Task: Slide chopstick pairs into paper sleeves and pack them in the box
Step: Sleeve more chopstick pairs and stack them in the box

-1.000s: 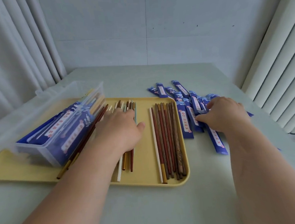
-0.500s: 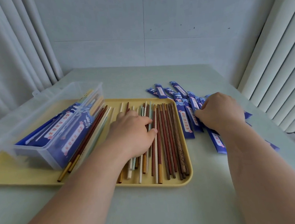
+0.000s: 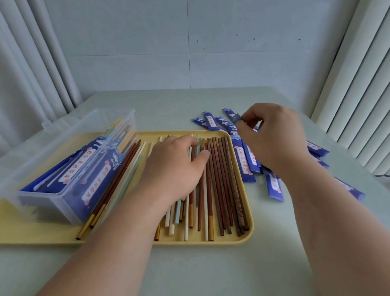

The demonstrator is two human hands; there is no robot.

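Note:
Several loose chopsticks (image 3: 218, 188) in brown, red, white and pale green lie side by side on a yellow tray (image 3: 245, 235). My left hand (image 3: 174, 168) lies flat on them, fingers spread over the middle ones. To the right of the tray, blue paper sleeves (image 3: 245, 165) are scattered on the table. My right hand (image 3: 272, 134) is raised over that pile and pinches the end of one blue sleeve (image 3: 236, 117) between thumb and fingers. A clear plastic box (image 3: 59, 182) on the tray's left holds sleeved pairs.
A pale green table (image 3: 199, 276) carries everything. A few more chopsticks (image 3: 113, 189) lean along the box's right side. White curtains hang at the left, a white radiator (image 3: 368, 110) stands at the right, close to the table's edge.
My left hand has slid right across the tray, pushing loose chopsticks against the brown ones. My right hand has lifted off the sleeve pile, pinching one sleeve's end.

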